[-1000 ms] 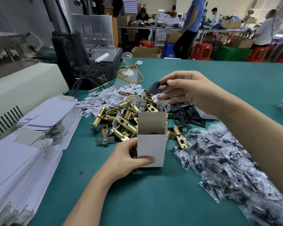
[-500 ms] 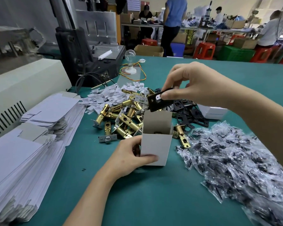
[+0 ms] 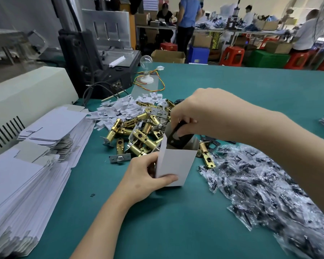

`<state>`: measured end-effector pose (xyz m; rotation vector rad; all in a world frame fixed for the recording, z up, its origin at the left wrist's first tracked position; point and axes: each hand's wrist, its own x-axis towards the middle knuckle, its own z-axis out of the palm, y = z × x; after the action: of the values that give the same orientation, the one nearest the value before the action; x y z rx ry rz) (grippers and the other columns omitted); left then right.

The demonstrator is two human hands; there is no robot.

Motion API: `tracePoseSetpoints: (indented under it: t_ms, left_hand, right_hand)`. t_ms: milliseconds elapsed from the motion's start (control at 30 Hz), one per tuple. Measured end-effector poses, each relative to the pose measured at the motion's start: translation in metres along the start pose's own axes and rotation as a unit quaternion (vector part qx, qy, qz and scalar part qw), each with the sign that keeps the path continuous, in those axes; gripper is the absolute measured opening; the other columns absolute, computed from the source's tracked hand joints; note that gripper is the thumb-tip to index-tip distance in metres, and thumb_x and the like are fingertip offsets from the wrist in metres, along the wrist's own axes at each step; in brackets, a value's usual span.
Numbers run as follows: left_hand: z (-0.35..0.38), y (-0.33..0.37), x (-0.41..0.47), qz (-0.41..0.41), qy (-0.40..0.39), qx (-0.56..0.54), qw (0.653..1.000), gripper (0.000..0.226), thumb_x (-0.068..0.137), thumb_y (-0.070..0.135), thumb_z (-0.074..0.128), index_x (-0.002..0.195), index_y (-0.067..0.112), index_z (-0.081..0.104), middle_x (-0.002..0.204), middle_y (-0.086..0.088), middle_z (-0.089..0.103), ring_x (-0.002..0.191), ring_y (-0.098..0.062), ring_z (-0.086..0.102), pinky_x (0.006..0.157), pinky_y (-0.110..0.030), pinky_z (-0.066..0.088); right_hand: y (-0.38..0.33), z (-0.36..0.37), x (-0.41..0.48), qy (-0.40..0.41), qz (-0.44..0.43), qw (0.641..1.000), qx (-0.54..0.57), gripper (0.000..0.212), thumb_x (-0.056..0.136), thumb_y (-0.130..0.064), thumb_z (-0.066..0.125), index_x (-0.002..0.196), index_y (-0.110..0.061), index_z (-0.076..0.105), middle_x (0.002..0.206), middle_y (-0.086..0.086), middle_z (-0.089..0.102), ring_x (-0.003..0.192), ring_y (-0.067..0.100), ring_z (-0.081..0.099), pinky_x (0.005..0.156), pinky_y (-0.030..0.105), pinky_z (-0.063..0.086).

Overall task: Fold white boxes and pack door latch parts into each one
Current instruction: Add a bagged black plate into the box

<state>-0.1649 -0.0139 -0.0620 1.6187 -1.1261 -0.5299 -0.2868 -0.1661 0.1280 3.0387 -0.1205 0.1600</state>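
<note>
A folded white box (image 3: 176, 163) stands upright and open-topped on the green table (image 3: 176, 221). My left hand (image 3: 146, 176) grips its lower left side, thumb across the front. My right hand (image 3: 200, 113) is directly above the opening and pinches a black latch plate (image 3: 178, 136), which is partly inside the box. Behind the box lies a pile of brass door latches (image 3: 138, 133). More black plates (image 3: 211, 144) lie to the right of it, partly hidden by my right arm.
Stacks of flat white box blanks (image 3: 36, 156) fill the left side. Small white card pieces (image 3: 123, 109) lie behind the latches. A heap of clear bags with black screws (image 3: 269, 193) covers the right. A machine (image 3: 94, 58) and a bulb (image 3: 146, 64) stand at the back left.
My right hand has come down from above the pile with the black plate and now lowers it into the box. My left hand keeps hold of the box.
</note>
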Motion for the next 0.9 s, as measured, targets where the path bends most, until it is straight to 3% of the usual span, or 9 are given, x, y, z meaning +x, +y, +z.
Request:
tracePoseSetpoints:
  t_ms: [233, 367, 467, 567, 733, 900]
  left_hand:
    - [-0.002, 0.002, -0.001, -0.001, -0.004, -0.006, 1.000, 0.051, 0.072, 0.048, 0.090, 0.119, 0.048, 0.071, 0.109, 0.021, 0.077, 0.101, -0.005, 0.072, 0.079, -0.018, 0.058]
    - [-0.003, 0.002, -0.001, -0.008, -0.009, -0.009, 1.000, 0.051, 0.071, 0.049, 0.090, 0.119, 0.050, 0.071, 0.108, 0.021, 0.077, 0.099, -0.002, 0.072, 0.076, -0.014, 0.054]
    - [-0.002, 0.002, -0.001, -0.015, -0.012, -0.009, 1.000, 0.049, 0.072, 0.048, 0.090, 0.117, 0.049, 0.072, 0.106, 0.022, 0.077, 0.094, 0.001, 0.071, 0.073, -0.010, 0.050]
    - [-0.002, 0.001, -0.001, -0.021, -0.015, -0.007, 1.000, 0.047, 0.071, 0.049, 0.090, 0.115, 0.049, 0.073, 0.108, 0.022, 0.077, 0.097, 0.000, 0.071, 0.074, -0.010, 0.051]
    - [-0.002, 0.001, -0.001, -0.024, -0.023, -0.013, 0.999, 0.047, 0.071, 0.047, 0.091, 0.115, 0.051, 0.073, 0.111, 0.021, 0.077, 0.100, -0.002, 0.072, 0.077, -0.013, 0.054]
    - [-0.002, 0.001, 0.000, -0.025, -0.027, -0.014, 0.999, 0.048, 0.074, 0.044, 0.091, 0.118, 0.047, 0.073, 0.110, 0.018, 0.077, 0.095, -0.004, 0.072, 0.075, -0.014, 0.053]
  right_hand:
    - [-0.011, 0.008, 0.004, -0.075, -0.013, 0.997, 0.022, 0.020, 0.088, -0.031, 0.077, 0.101, -0.041, 0.064, 0.073, -0.024, 0.048, 0.078, 0.008, 0.048, 0.056, 0.023, 0.036]
    - [-0.011, 0.014, 0.004, -0.100, -0.022, 0.994, 0.023, 0.026, 0.094, -0.021, 0.071, 0.118, -0.027, 0.063, 0.092, -0.016, 0.060, 0.085, 0.012, 0.047, 0.067, 0.032, 0.038]
    - [-0.008, 0.018, 0.002, -0.107, -0.023, 0.992, 0.065, 0.034, 0.096, -0.012, 0.068, 0.127, -0.020, 0.056, 0.115, -0.004, 0.070, 0.096, 0.020, 0.058, 0.080, 0.036, 0.048]
    - [-0.004, 0.024, 0.002, -0.099, -0.018, 0.989, 0.110, 0.036, 0.096, -0.006, 0.066, 0.128, -0.019, 0.054, 0.118, -0.005, 0.071, 0.103, 0.019, 0.062, 0.088, 0.040, 0.051]
    - [0.000, 0.034, -0.002, -0.034, -0.039, 0.976, 0.211, 0.036, 0.090, 0.004, 0.065, 0.119, -0.017, 0.061, 0.097, -0.020, 0.076, 0.086, 0.000, 0.062, 0.073, 0.022, 0.050]
    - [0.007, 0.032, -0.009, 0.032, -0.009, 0.973, 0.228, 0.034, 0.093, -0.004, 0.069, 0.118, -0.026, 0.063, 0.089, -0.021, 0.074, 0.077, -0.008, 0.061, 0.068, 0.007, 0.043]
